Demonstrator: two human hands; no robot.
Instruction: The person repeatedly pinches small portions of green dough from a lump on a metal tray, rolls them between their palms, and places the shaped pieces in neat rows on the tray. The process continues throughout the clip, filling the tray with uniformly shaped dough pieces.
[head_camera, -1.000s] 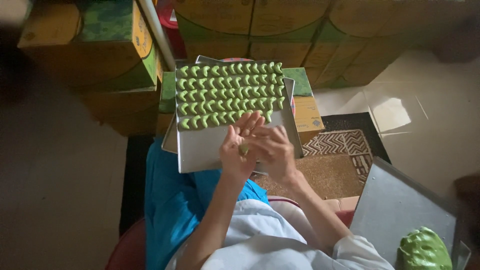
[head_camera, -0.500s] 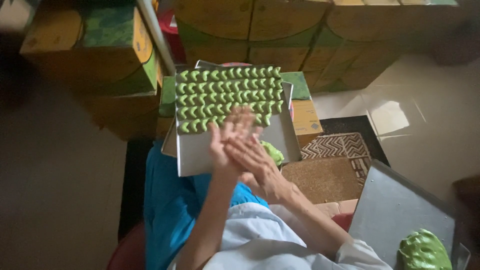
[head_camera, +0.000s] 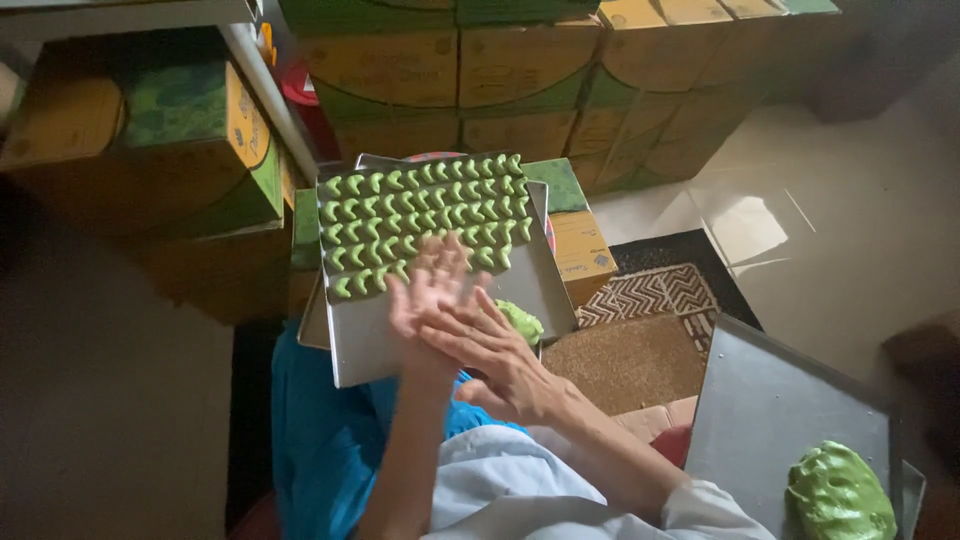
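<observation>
Seen from above, the left hand (head_camera: 425, 290) and right hand (head_camera: 490, 345) press flat together, palm on palm, fingers stretched out and gripping nothing that shows; whether dough lies between the palms I cannot tell. They hover over the bare near half of a metal tray (head_camera: 365, 350), with a green dough lump (head_camera: 520, 322) just right of the right hand, nearer that hand, and rows of green crescents (head_camera: 425, 220) filling the far half. Half a second earlier the hands sat slightly farther up the tray.

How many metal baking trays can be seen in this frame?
3, possibly more hidden. One tray on the lap holds rows of green crescent pieces; a second tray's edge shows beneath it; a third tray at lower right carries a green dough lump.
</observation>
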